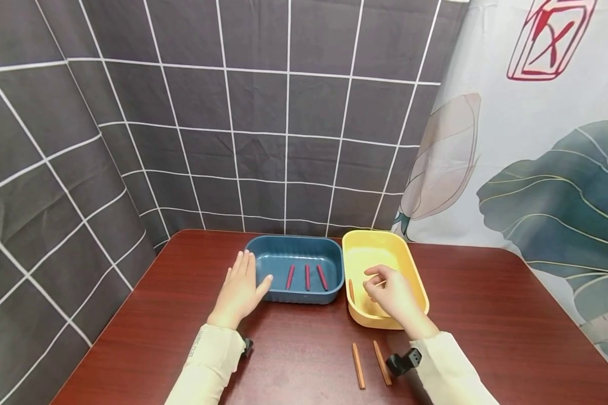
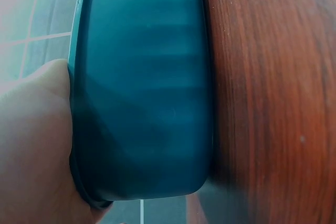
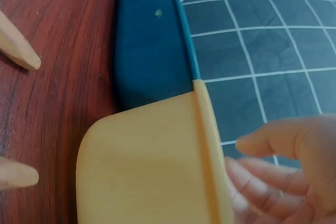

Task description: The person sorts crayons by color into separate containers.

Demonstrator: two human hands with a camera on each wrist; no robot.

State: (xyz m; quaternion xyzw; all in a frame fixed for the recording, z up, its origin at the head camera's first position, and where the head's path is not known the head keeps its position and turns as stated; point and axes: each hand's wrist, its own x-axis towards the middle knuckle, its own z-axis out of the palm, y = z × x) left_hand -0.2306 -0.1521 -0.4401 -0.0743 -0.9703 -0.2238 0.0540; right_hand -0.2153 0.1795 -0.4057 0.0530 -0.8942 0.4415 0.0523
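Note:
My left hand (image 1: pixel 237 289) rests at the left end of a blue bin (image 1: pixel 296 296), fingers straight and thumb spread over the near left corner. Three dark red sticks (image 1: pixel 307 278) lie side by side inside that bin. Over the yellow bin (image 1: pixel 374 320) is my right hand (image 1: pixel 392 292), its fingers loosely bent with a gap between thumb and forefinger; nothing shows between them. One orange stick (image 1: pixel 352 290) lies against the left inner side of the yellow bin. Two more orange sticks, a left one (image 1: pixel 358 365) and a right one (image 1: pixel 382 363), lie on the table in front of it.
The two bins stand side by side, touching, near the back edge of a reddish-brown wooden table (image 1: pixel 294 360). Behind them hangs a dark grey cloth (image 1: pixel 258 101) with a white grid. A white cloth with leaf prints (image 1: pixel 562 202) hangs at the right.

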